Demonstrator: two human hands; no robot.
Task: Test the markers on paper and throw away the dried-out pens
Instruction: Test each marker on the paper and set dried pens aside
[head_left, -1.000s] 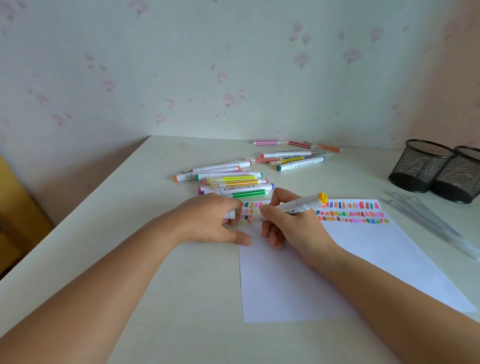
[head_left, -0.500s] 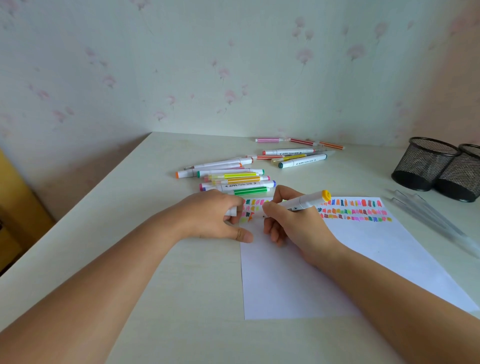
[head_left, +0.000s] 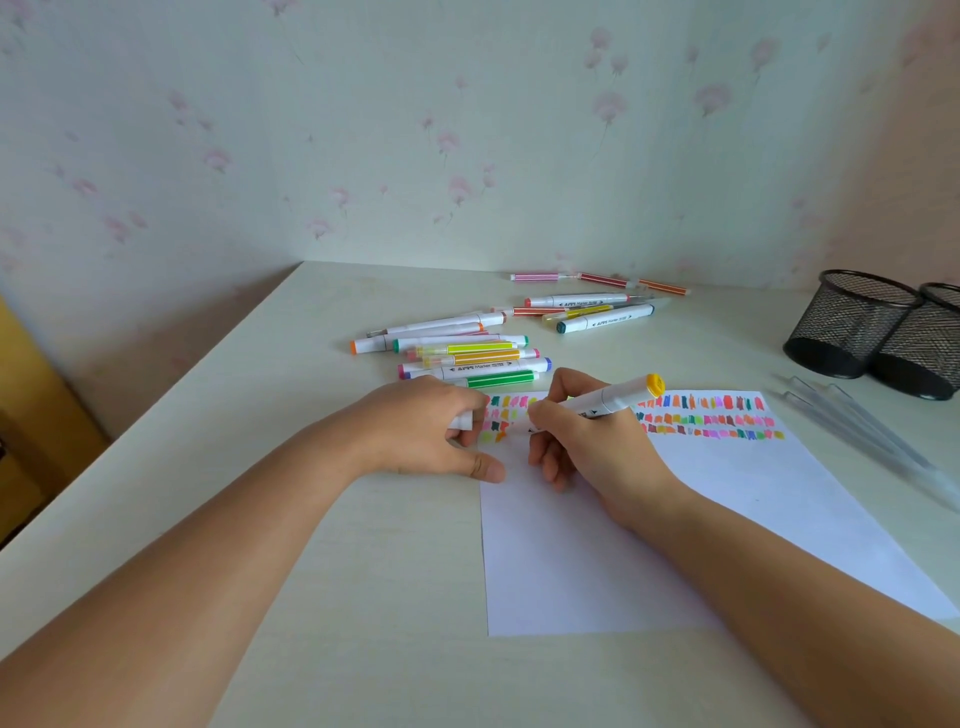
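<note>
**Three swatch rows complete, a fourth started: testing under way, disposal not evidenced**

**1. Status of work**
- The paper (head_left: 597, 571) lies flat on the table (head_left: 260, 467), in front of the person and to their right.
- Three rows of colour swatches (head_left: 711, 418) run across its far edge. A few more marks at the left end look like the start of a fourth row.
- By the swatch count, a large share of the testing appears done. The lower part of the sheet is unmarked.
- The right hand (head_left: 587, 452) holds the yellow-ended marker (head_left: 618, 395) in a writing grip. The tip points down at the left end of the rows; the fingers hide the point of contact.
- The left hand (head_left: 415, 431) is curled round a white cap (head_left: 461, 420), probably this marker's own. Its thumb lies at the left edge of the sheet.

**2. Work left**
- A near group of markers (head_left: 467, 358) lies just behind the hands. A far group (head_left: 597, 312) lies toward the wall.
- Which group is tested and which is pending cannot be told.
- No waste bin is in view, so discarding is unconfirmed.
- Two mesh cups (head_left: 852, 322) stand at the right. Their contents are not visible.
- Clear plastic tubes (head_left: 872, 436) lie near them.

**3. Legible markings**
- The word "Marker" can be read on a white barrel in the near group.
- Similar print appears on two barrels in the far group.
- The short word before it, presumably the brand, is too small to confirm.
- Arrowheads flank the print.
</note>
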